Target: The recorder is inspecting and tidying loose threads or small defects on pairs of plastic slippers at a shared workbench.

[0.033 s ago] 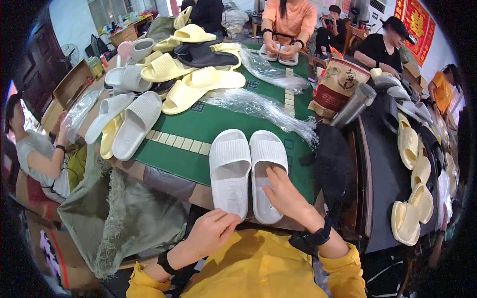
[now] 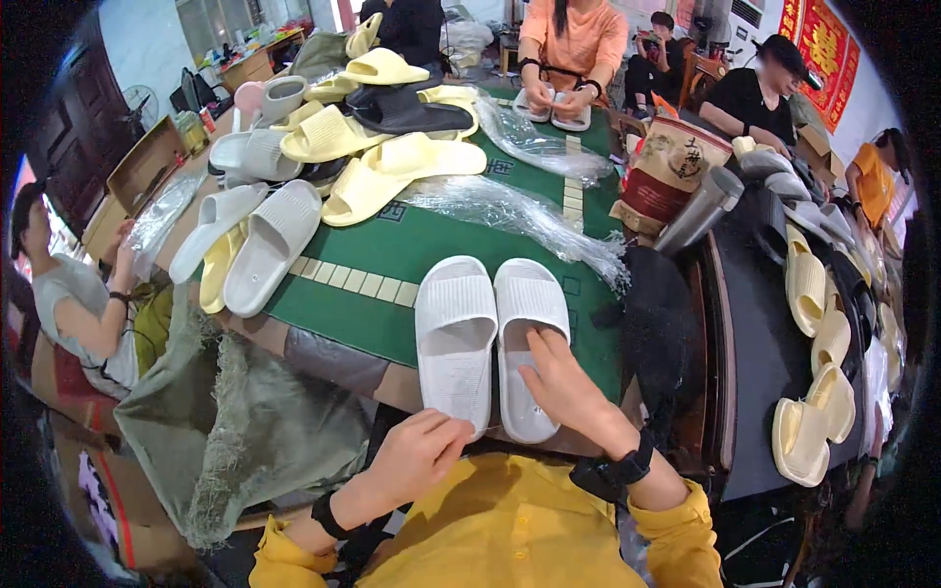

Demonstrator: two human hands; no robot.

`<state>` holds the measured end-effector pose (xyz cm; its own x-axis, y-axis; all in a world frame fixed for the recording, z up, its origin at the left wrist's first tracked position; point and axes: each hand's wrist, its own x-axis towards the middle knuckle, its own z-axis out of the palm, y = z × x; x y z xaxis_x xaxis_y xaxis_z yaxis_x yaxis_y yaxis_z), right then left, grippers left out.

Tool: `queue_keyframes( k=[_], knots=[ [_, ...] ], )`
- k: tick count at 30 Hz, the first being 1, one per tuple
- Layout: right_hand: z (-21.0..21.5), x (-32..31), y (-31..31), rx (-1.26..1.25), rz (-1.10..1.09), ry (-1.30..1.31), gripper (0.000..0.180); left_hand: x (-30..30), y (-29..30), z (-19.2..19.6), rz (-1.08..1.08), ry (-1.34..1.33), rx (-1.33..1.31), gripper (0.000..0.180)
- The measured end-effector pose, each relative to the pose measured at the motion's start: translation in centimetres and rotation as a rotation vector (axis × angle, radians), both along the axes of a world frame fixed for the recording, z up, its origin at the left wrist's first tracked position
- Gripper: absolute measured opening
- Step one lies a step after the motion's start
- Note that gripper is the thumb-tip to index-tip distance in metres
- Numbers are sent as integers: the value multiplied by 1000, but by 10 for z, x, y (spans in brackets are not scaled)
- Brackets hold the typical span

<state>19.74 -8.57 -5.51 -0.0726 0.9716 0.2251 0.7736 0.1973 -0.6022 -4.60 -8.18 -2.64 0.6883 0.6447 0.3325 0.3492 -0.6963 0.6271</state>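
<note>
Two white slide slippers stand side by side in front of me at the table edge, toes away from me. At the heel of the left slipper [image 2: 456, 323], my left hand [image 2: 423, 453] is closed in a pinch; a faint thin line shows beside its fingertips, too fine to name. My right hand [image 2: 561, 377] lies over the right slipper [image 2: 529, 421], its fingers stretched onto the insole near the strap and the thumb held apart. The fingertips are partly hidden at the strap's edge.
A pile of yellow, grey and black slippers [image 2: 402, 167] covers the far left of the green table [image 2: 353, 318]. Clear plastic bags [image 2: 510, 211] lie beyond my pair. At right are a red-and-beige bag [image 2: 671, 167], a metal tumbler [image 2: 701, 209] and more slippers [image 2: 806, 284]. Other people sit around.
</note>
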Motion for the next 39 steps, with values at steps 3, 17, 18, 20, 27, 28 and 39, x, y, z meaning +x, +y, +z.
queue_keyframes(
  k=[3,17,18,20,27,28,39],
  knots=[
    [2,-2,11,-2,4,-26,48,6,15,4,16,-11,97,10],
    [-4,0,15,25,20,-23,45,0,-1,9,-8,61,180,14],
    [-5,-1,17,23,11,-28,44,3,0,7,-56,62,161,14],
    [-6,0,19,0,8,-34,41,7,0,3,-104,62,136,14],
    [-15,-10,39,-74,-73,-110,33,20,39,-11,46,147,194,9],
    [-16,-11,44,-69,-81,-109,33,23,47,-14,82,131,243,9],
    [-5,-7,19,158,3,18,36,43,64,-16,45,142,103,34]
  ],
)
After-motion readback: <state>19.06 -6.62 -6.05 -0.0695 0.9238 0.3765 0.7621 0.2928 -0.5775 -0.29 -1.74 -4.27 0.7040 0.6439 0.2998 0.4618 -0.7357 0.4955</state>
